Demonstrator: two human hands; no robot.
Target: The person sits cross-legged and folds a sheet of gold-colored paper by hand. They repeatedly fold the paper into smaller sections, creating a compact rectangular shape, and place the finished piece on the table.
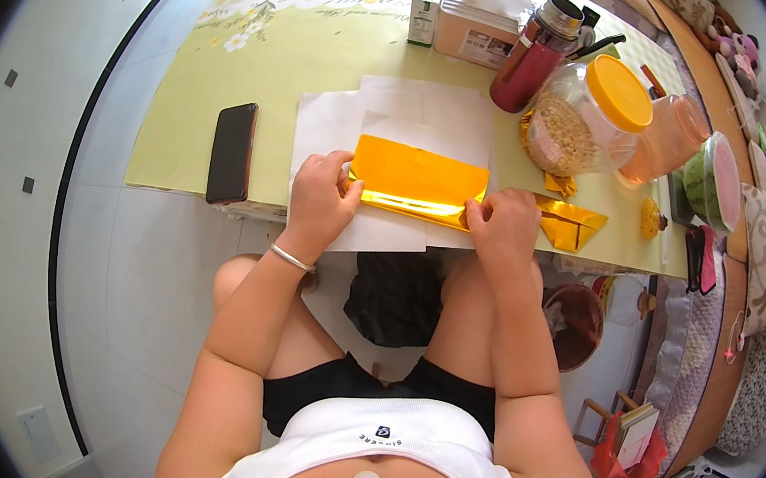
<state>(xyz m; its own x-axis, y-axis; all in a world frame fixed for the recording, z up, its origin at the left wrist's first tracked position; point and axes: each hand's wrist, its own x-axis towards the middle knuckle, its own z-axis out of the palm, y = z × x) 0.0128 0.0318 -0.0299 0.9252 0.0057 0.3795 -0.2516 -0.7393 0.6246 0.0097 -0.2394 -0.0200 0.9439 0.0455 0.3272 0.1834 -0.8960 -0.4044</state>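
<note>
A sheet of shiny gold paper (421, 173) lies over white paper sheets (322, 128) near the table's front edge. Along its near side runs a bright folded strip. My left hand (321, 189) pinches the paper's left end between thumb and fingers. At the right end, my right hand (504, 217) grips it the same way, thumb on the near fold. Just right of that hand rests a folded gold paper piece (572, 225) with a pointed end. A smaller gold scrap (559, 184) sits behind it, below the jar.
A dark phone (232, 153) lies left of the sheets. Behind on the right stand a tissue box (475, 30), a red flask (533, 58), a yellow-lidded jar (578, 120), a pink container (666, 139) and a cut watermelon (714, 182). A bin (571, 328) stands below the table (186, 103).
</note>
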